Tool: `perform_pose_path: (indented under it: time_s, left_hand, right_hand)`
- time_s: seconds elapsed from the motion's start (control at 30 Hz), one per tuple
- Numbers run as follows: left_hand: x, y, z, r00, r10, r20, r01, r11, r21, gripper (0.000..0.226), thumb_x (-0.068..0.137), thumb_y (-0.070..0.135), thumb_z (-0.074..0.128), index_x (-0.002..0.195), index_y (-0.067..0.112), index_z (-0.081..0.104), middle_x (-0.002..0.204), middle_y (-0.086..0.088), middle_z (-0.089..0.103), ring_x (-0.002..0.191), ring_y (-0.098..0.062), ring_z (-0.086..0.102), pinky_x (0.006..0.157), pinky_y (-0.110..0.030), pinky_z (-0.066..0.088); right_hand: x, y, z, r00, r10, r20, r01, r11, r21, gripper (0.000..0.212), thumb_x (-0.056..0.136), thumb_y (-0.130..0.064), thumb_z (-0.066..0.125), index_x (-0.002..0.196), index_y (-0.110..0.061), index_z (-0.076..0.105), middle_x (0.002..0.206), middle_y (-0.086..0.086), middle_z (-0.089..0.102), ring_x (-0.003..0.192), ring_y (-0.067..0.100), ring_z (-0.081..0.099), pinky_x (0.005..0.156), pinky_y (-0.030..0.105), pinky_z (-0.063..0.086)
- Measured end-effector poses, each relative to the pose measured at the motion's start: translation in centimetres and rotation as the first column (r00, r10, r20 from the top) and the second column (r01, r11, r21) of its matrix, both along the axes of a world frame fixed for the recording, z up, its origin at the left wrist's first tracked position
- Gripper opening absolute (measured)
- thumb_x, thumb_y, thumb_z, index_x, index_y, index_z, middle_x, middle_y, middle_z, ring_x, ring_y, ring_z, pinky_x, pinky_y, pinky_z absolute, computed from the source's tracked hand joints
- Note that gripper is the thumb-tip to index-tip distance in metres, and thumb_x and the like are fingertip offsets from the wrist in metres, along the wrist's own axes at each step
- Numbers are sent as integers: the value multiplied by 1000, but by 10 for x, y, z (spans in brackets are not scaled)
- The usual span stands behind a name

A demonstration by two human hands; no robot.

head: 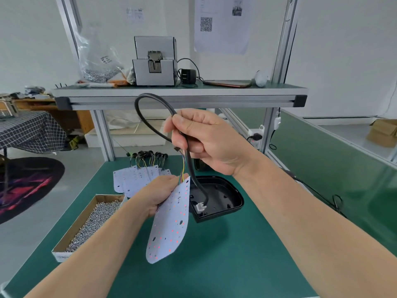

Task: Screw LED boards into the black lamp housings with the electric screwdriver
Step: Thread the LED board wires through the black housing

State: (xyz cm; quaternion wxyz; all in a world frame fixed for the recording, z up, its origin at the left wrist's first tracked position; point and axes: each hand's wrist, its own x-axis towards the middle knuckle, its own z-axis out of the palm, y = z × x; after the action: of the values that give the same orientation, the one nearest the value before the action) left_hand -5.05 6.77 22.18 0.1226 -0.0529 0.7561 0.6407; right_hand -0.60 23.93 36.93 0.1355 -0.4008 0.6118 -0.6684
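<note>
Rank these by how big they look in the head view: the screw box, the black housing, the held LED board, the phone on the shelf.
1. Screw box
2. Held LED board, nearer the camera, so unsure against the box
3. Black housing
4. Phone, farthest away

On the upper shelf (178, 91), at twelve o'clock, a grey metal machine (155, 61) stands with a black power adapter (188, 75) just beside it at its three o'clock. A dark phone (227, 83) lies flat farther along the same way, near a white rounded object (261, 78). At the machine's nine o'clock a clear plastic bag (96, 59) slumps against the aluminium post. Printed sheets, one with a QR code (206, 24), hang at one o'clock. At nine o'clock, well apart from the bench, a checked tablecloth (32, 130) covers a table above a dark oval rug (28, 186). At three o'clock a cardboard box (382, 132) sits on a pale ledge.
</note>
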Motion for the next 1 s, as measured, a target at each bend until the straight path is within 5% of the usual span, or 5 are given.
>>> perform_pose_path:
  time_s: [0.17,0.4,0.77,1.0]
  left_hand:
    - [11,6,11,982,-145,-118,135,986,-94,33,93,52,61,96,20,54,58,4,34,48,-12,30,50,-27,26]
    - [17,19,19,976,-189,-109,179,979,-100,47,93,52,62,76,22,29,62,1,29,53,-17,24,53,-32,21]
    - [12,22,14,992,-118,-41,121,989,82,43,97,46,58,70,16,43,59,-6,46,39,-12,39,40,-16,34]
    - [12,1,5,999,-48,-16,50,981,187,56,73,57,76,102,15,50,62,-9,36,33,-11,30,37,-15,28]
  right_hand:
    - [-8,1,3,961,-224,-160,220,975,-39,24,109,-11,39,92,-10,57,66,3,57,44,5,38,42,14,28]
    - [-8,8,13,838,-383,-388,352,924,-150,20,107,-12,40,94,-11,56,70,5,59,49,8,46,49,13,35]
    - [2,-3,7,931,-256,-261,188,947,-260,21,108,-11,36,96,-11,53,75,3,60,54,12,47,49,24,37]
    - [-6,18,11,986,-122,-110,83,948,-306,22,106,-15,40,94,-13,58,72,0,63,51,9,45,46,18,32]
